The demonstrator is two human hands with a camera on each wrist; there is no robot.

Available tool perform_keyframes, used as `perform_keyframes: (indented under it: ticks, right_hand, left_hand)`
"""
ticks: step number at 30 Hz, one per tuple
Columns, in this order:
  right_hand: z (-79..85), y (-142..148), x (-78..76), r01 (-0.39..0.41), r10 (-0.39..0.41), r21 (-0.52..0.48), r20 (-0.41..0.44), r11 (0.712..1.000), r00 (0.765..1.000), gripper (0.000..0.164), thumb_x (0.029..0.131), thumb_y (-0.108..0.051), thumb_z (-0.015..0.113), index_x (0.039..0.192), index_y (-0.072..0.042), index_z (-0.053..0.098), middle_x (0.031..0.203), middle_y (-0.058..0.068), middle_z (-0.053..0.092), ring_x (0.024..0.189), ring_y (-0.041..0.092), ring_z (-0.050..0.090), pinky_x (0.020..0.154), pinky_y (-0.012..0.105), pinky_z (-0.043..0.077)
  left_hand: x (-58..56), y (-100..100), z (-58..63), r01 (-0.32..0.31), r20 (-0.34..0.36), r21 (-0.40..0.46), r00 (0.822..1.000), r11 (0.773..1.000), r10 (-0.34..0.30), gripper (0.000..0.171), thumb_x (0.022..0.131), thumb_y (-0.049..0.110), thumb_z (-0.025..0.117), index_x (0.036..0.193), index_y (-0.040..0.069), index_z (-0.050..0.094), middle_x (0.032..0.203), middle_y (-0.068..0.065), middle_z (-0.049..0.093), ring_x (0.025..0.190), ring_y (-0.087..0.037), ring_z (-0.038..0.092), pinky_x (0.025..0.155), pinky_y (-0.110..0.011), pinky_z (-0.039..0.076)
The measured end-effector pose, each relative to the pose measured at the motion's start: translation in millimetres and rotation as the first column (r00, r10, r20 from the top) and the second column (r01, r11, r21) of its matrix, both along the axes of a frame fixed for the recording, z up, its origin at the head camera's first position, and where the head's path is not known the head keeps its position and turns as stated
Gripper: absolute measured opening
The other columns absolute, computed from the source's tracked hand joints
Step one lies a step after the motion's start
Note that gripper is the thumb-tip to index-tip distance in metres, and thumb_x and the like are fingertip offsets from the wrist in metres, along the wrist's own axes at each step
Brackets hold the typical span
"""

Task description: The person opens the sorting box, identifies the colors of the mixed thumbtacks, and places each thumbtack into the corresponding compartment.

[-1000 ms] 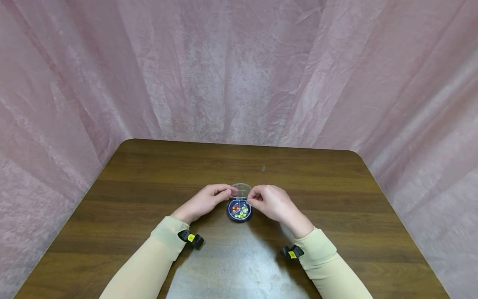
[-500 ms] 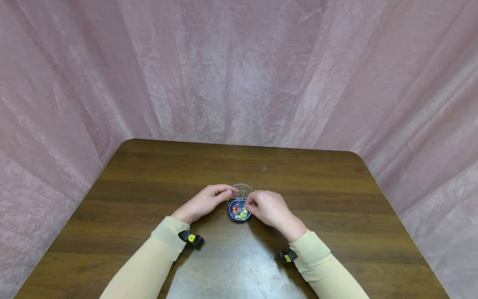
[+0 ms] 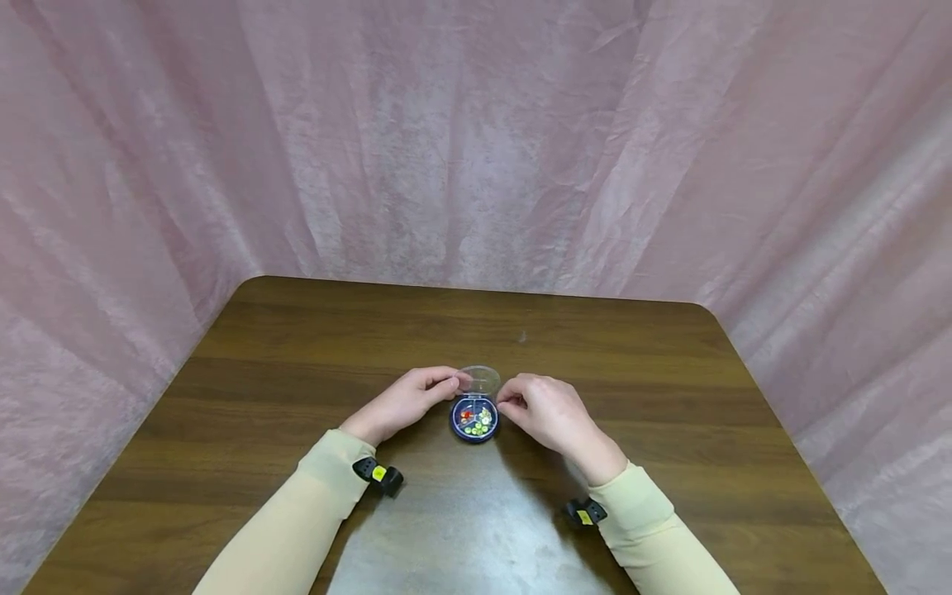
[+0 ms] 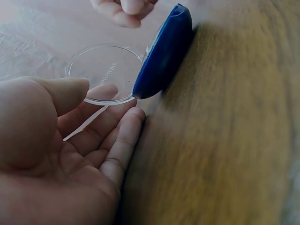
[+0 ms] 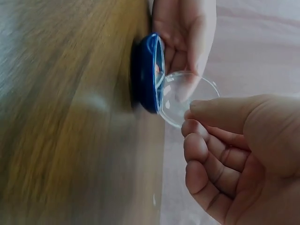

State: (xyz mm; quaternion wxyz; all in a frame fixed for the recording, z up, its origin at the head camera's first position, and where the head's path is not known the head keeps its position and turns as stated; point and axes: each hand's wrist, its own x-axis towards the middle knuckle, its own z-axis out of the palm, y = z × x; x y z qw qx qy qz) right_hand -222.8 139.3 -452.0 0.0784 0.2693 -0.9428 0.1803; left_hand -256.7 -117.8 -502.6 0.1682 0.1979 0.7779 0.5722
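A round dark blue pill case (image 3: 474, 439) stands on the table with its clear lid (image 3: 482, 379) raised at the back. Dividers split it into compartments holding small red pieces (image 3: 466, 415), green ring-like pieces (image 3: 478, 430) and whitish ones (image 3: 486, 416). My left hand (image 3: 405, 405) pinches the lid's left edge between thumb and index finger; the left wrist view shows the clear lid (image 4: 101, 70) in that grip. Just right of the case is my right hand (image 3: 546, 417), fingers curled, thumb against the index fingertip. No object shows between them in the right wrist view.
The brown wooden table (image 3: 357, 330) extends around the case, with a bright reflection near its front. Pink curtains (image 3: 476, 149) hang behind and at both sides. Both wrists wear black straps (image 3: 379, 475).
My right hand moved in over the case's right compartment, then drew back to the right, off the case. My left hand keeps its hold on the lid; the case shifted slightly left in view.
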Motion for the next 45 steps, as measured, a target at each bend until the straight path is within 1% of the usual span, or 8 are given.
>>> perform_keyframes:
  ticks: [5, 9, 12, 16, 27, 37, 40, 45]
  right_hand:
    - [-0.4, 4, 2.4, 0.026, -0.024, -0.05, 0.033, 0.998, 0.999, 0.024, 0.086, -0.033, 0.077, 0.106, -0.02, 0.073, 0.088, -0.011, 0.061, 0.079, 0.007, 0.06, 0.065, 0.026, 0.047]
    - [-3.0, 4, 2.9, 0.04, -0.038, -0.024, 0.08, 0.999, 0.996, 0.069, 0.08, -0.044, 0.081, 0.139, -0.017, 0.058, 0.118, -0.003, 0.062, 0.105, 0.015, 0.061, 0.079, 0.036, 0.052]
    - [-5.1, 4, 2.7, 0.032, -0.034, 0.017, 0.116, 0.999, 0.993, 0.101, 0.074, -0.051, 0.083, 0.157, -0.019, 0.036, 0.143, 0.002, 0.051, 0.129, 0.022, 0.05, 0.096, 0.044, 0.048]
    - [-9.1, 4, 1.0, -0.002, -0.002, 0.03, 0.131, 1.0, 0.991, 0.118, 0.069, -0.052, 0.086, 0.162, -0.019, 0.022, 0.157, 0.005, 0.038, 0.141, 0.025, 0.038, 0.106, 0.045, 0.04]
    - [-18.5, 3, -2.2, 0.01, -0.019, 0.106, 0.084, 0.994, 0.996, 0.111, 0.073, -0.049, 0.085, 0.161, -0.018, 0.024, 0.153, 0.005, 0.044, 0.138, 0.023, 0.043, 0.1, 0.044, 0.046]
    - [-25.4, -2, -9.0, 0.017, -0.015, 0.07, -0.04, 0.997, 0.999, 0.099, 0.072, -0.043, 0.087, 0.153, -0.015, 0.038, 0.142, 0.002, 0.055, 0.13, 0.016, 0.049, 0.089, 0.041, 0.052]
    - [-26.8, -3, -9.9, 0.016, -0.012, 0.061, -0.071, 0.998, 0.997, 0.091, 0.073, -0.042, 0.087, 0.149, -0.016, 0.043, 0.138, 0.002, 0.058, 0.127, 0.019, 0.053, 0.089, 0.042, 0.052]
    - [-28.4, -4, -10.7, -0.002, 0.01, 0.058, -0.137, 0.998, 0.991, 0.074, 0.077, -0.037, 0.085, 0.14, -0.018, 0.051, 0.127, -0.001, 0.065, 0.116, 0.018, 0.062, 0.083, 0.039, 0.054]
  left_hand:
    - [3.9, -3, 4.7, -0.037, -0.062, -0.079, 0.998, 0.996, 0.032, 0.041, 0.101, 0.033, 0.059, 0.14, 0.022, 0.057, 0.131, 0.005, 0.062, 0.12, -0.012, 0.058, 0.103, -0.032, 0.044]
    - [11.3, -5, 12.8, -0.064, -0.19, -0.211, 0.981, 0.975, 0.023, 0.062, 0.095, 0.041, 0.066, 0.15, 0.021, 0.045, 0.141, 0.006, 0.052, 0.124, -0.014, 0.054, 0.103, -0.032, 0.044]
    - [18.3, -5, 18.5, -0.108, -0.312, -0.329, 0.95, 0.938, 0.0, 0.079, 0.089, 0.048, 0.07, 0.156, 0.02, 0.037, 0.152, 0.004, 0.041, 0.135, -0.018, 0.045, 0.108, -0.036, 0.039]
    - [25.3, -3, 22.8, -0.178, -0.457, -0.44, 0.888, 0.88, -0.048, 0.094, 0.084, 0.051, 0.076, 0.158, 0.015, 0.031, 0.158, -0.003, 0.034, 0.145, -0.026, 0.031, 0.113, -0.044, 0.031]
    - [27.2, 9, 24.2, -0.288, -0.657, -0.563, 0.724, 0.775, -0.209, 0.102, 0.076, 0.051, 0.082, 0.155, 0.007, 0.036, 0.154, -0.01, 0.042, 0.143, -0.034, 0.034, 0.116, -0.047, 0.025]
    - [22.7, 11, 21.8, -0.336, -0.695, -0.604, 0.665, 0.723, -0.272, 0.097, 0.077, 0.05, 0.081, 0.152, 0.004, 0.039, 0.147, -0.011, 0.05, 0.14, -0.03, 0.041, 0.116, -0.046, 0.025]
    - [21.1, 11, 20.3, -0.353, -0.717, -0.593, 0.641, 0.723, -0.275, 0.091, 0.076, 0.047, 0.083, 0.147, 0.004, 0.045, 0.141, -0.01, 0.054, 0.137, -0.029, 0.044, 0.116, -0.043, 0.025]
    - [18.8, 12, 19.4, -0.351, -0.767, -0.543, 0.578, 0.763, -0.28, 0.07, 0.075, 0.039, 0.086, 0.127, 0.005, 0.054, 0.12, -0.006, 0.06, 0.121, -0.023, 0.054, 0.115, -0.038, 0.027]
